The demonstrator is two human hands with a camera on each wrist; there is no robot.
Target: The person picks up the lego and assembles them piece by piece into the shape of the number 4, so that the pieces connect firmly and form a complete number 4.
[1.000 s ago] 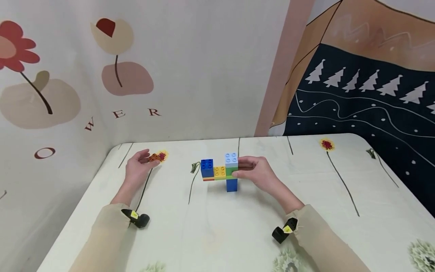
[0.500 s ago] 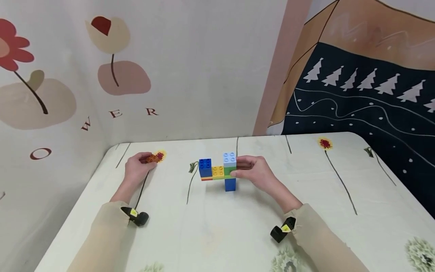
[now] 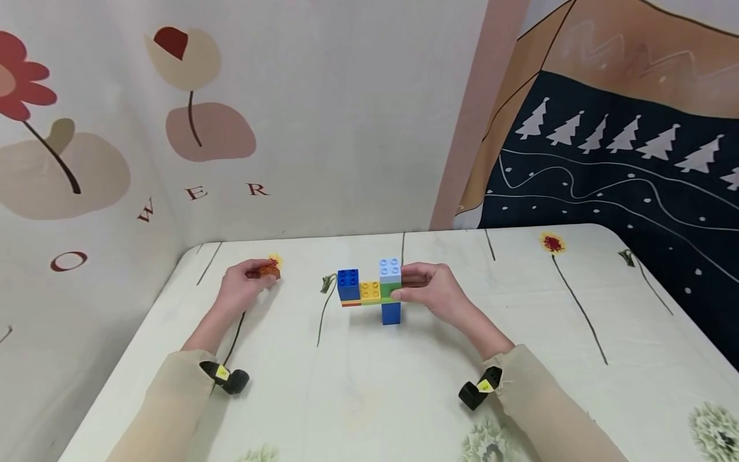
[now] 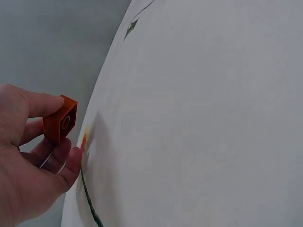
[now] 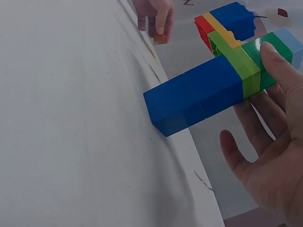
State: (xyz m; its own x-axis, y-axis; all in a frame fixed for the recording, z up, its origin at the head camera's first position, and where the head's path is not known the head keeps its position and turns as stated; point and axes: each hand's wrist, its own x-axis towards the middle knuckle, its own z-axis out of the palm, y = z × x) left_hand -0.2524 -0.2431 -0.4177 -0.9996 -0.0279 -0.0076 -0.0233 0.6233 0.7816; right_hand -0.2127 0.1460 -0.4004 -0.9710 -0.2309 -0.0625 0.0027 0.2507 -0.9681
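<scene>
My left hand [image 3: 239, 285] pinches an orange toy building brick [image 3: 269, 271] over the table's far left; its hollow underside shows in the left wrist view. Toward the middle, my right hand [image 3: 435, 292] grips a built group of bricks by its green brick [image 5: 258, 52]. A light blue brick [image 3: 390, 269] tops that green one. Below it come a lime brick [image 5: 246, 71] and two stacked blue bricks [image 5: 189, 97] as a leg. Sideways to the left reach a yellow brick [image 3: 370, 290], a red brick [image 5: 203, 30] and a raised dark blue brick [image 3: 349, 285].
A white cloth with printed flowers covers the table [image 3: 346, 385]. Behind it hangs a pale curtain [image 3: 346, 128] with flower prints, and a dark cloth [image 3: 606, 173] with white trees hangs at right. Each wrist wears a small black camera [image 3: 476, 393].
My left hand has moved slightly right with the orange brick and turned it so that it shows more side-on. My right hand and the brick group have stayed nearly still; the head view shifted slightly.
</scene>
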